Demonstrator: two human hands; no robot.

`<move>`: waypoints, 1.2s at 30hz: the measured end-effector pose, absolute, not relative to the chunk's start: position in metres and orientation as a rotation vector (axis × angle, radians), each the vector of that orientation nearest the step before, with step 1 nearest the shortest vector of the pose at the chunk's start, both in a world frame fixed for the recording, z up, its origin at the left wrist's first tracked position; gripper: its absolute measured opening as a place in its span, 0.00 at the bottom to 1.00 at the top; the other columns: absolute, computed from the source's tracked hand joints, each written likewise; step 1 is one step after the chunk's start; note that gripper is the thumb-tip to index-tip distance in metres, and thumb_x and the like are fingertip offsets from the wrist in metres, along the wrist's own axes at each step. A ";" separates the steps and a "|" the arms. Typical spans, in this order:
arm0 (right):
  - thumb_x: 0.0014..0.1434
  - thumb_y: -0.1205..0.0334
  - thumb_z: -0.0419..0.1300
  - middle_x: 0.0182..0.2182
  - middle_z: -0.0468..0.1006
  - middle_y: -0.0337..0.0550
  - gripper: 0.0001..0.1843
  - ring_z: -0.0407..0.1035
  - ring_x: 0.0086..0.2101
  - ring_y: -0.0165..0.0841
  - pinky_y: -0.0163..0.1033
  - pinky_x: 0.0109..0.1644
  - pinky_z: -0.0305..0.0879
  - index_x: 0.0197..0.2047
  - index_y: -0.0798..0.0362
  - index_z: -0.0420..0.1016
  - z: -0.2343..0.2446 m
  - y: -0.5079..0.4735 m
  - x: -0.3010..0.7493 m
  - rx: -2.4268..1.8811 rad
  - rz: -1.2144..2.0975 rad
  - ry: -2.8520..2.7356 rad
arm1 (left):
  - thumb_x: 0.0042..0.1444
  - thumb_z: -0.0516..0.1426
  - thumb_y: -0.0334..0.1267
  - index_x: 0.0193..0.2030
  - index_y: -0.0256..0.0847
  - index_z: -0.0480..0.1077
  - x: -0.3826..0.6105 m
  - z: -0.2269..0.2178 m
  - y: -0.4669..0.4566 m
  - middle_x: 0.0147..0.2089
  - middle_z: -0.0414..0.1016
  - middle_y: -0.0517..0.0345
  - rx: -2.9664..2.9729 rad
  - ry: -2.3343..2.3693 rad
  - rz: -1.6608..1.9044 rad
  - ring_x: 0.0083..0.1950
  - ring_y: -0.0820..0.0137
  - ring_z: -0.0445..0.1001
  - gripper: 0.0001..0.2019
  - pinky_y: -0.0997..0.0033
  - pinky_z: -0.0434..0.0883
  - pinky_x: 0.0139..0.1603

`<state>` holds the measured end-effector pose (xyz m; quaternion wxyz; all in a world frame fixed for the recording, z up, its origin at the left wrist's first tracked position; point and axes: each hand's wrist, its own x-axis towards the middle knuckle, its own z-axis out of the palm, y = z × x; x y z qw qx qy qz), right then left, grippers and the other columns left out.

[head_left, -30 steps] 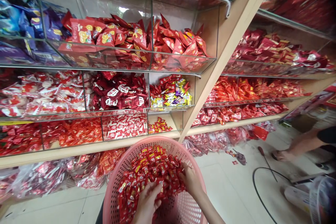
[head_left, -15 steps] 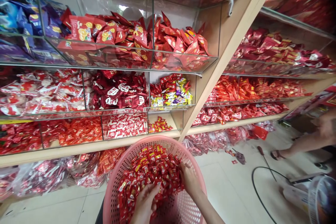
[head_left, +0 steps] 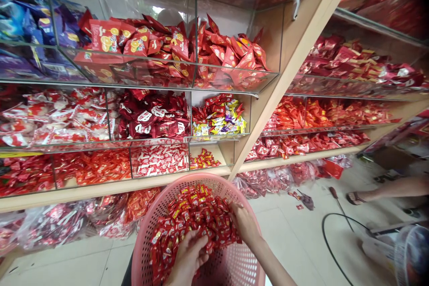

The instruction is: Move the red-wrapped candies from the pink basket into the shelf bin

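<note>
A pink perforated plastic basket (head_left: 247, 205) stands in front of me. Small red wrapped candies (head_left: 194, 208) are heaped against its far and left inner walls. My left hand (head_left: 190, 250) is low in the pile, thumb and fingers apart, its fingertips touching the candies. On the right side of the heap, my right hand (head_left: 244, 223) has its fingers curled over the candies at the edge; its fingertips are partly hidden. Behind the basket's rim, a clear shelf compartment (head_left: 205, 159) holds a small pile of similar red candies.
Wooden shelving with clear dividers (head_left: 261, 129) holds many wrapped sweets. Plastic bags of candy (head_left: 53, 225) lie under the bottom shelf. At right on the tiled floor are a black cable (head_left: 323, 228), a clear tub (head_left: 410, 250) and another person's leg (head_left: 392, 189).
My right hand has shifted slightly right, with candies moving along beside it. My left hand has moved slightly up and right, its fingers more spread. The other person's leg has shifted lower.
</note>
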<state>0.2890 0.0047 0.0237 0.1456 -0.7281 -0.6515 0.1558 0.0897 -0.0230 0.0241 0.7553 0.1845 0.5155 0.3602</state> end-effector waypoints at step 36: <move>0.60 0.49 0.47 0.34 0.77 0.46 0.17 0.69 0.27 0.34 0.37 0.35 0.65 0.38 0.50 0.71 0.029 -0.048 0.317 -1.893 0.505 -1.243 | 0.53 0.50 0.33 0.28 0.42 0.68 0.178 0.051 0.035 0.35 0.69 0.55 1.939 1.177 0.744 0.40 0.66 0.67 0.07 0.67 0.62 0.43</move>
